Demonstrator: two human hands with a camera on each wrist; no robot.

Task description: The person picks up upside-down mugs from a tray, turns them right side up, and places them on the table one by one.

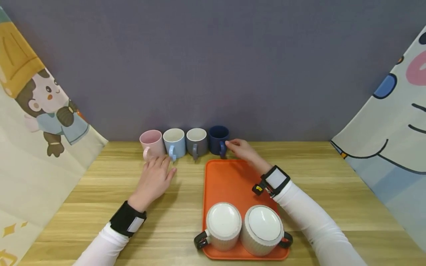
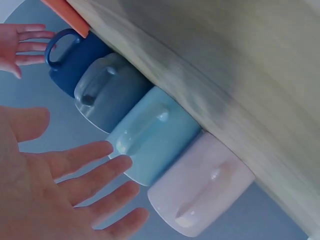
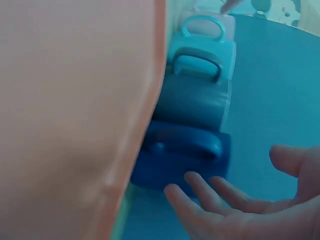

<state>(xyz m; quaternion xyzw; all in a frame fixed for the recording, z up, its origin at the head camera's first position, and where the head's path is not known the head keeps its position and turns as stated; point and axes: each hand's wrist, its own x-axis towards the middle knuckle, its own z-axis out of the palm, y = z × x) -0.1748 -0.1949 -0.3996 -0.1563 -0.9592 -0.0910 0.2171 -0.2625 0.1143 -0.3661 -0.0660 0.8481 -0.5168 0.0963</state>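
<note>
A row of mugs stands against the back wall: a pink mug (image 1: 154, 146), a light blue mug (image 1: 176, 146), a grey mug (image 1: 199, 146) and a navy mug (image 1: 215, 145) on the right. Their handles face the front. My left hand (image 1: 154, 179), fingers extended, hovers just in front of the pink and light blue mugs and holds nothing. Beside the navy mug's handle is my right hand (image 1: 245, 151); the right wrist view shows its fingers (image 3: 200, 200) loosely spread by the mug's side, without a grip. Whether they touch it I cannot tell.
An orange tray (image 1: 226, 181) lies on the wooden table (image 1: 179, 214) in front of the navy mug. On its near end two larger ribbed mugs stand upside down, a left one (image 1: 224, 225) and a right one (image 1: 263, 229), with black handles. Printed cloths hang at both sides.
</note>
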